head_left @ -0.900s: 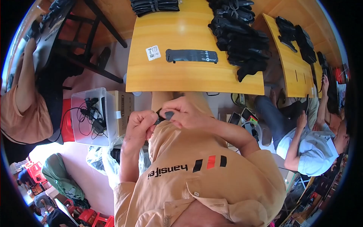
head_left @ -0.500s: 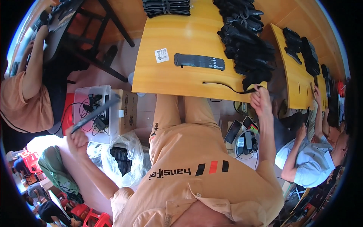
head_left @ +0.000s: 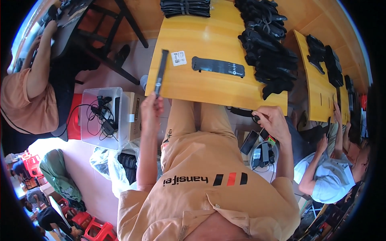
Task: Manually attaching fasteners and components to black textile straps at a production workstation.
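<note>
My left hand (head_left: 152, 107) is closed round the lower end of a long, narrow black strip (head_left: 161, 72). The strip points up over the left front corner of the yellow table (head_left: 181, 86). Just beyond the table's front edge, my right hand (head_left: 273, 122) is closed in a pinch on a thin black strap (head_left: 256, 117); the rest of this strap is hard to make out. Flat on the table lies a dark grey panel (head_left: 217, 67) with small white marks. A white label sheet (head_left: 179, 58) lies left of the panel.
Black pieces lie heaped (head_left: 269, 52) along the table's right side, and a banded black stack (head_left: 185, 7) sits at the back. A clear bin of cables (head_left: 102, 116) stands low left. Co-workers sit on both sides; a second yellow table (head_left: 319, 96) is at right.
My left hand has swung right and up, bringing the black strip over the table's corner. My right hand has drawn the thin black strap off the table, down toward me.
</note>
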A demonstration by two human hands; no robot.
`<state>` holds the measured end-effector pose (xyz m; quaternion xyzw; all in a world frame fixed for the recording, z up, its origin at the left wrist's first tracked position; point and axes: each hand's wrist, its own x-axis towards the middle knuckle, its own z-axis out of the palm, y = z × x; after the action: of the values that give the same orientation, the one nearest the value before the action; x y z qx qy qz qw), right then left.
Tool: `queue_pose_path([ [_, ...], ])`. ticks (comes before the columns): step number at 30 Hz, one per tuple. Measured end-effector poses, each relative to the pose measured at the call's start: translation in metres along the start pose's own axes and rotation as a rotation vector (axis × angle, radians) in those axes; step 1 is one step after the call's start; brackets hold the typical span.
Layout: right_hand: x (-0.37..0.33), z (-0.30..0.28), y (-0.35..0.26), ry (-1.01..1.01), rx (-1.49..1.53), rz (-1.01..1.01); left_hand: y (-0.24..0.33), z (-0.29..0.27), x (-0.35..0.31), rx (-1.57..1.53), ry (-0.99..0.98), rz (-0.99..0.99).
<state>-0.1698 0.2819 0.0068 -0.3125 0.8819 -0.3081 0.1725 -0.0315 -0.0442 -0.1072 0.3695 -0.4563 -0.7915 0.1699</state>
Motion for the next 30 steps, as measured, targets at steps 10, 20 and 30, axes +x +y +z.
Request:
queue_pose_path([
  [10,0.007,0.006,0.012,0.047,0.434,0.146,-0.030,0.007,0.002,0.301,0.085,-0.246],
  [20,0.030,0.042,-0.033,-0.039,0.378,-0.230,-0.002,0.099,-0.048,0.556,-0.385,0.774],
  [30,0.042,0.060,0.045,0.187,0.784,0.193,0.013,0.060,0.006,0.672,-0.896,-0.113],
])
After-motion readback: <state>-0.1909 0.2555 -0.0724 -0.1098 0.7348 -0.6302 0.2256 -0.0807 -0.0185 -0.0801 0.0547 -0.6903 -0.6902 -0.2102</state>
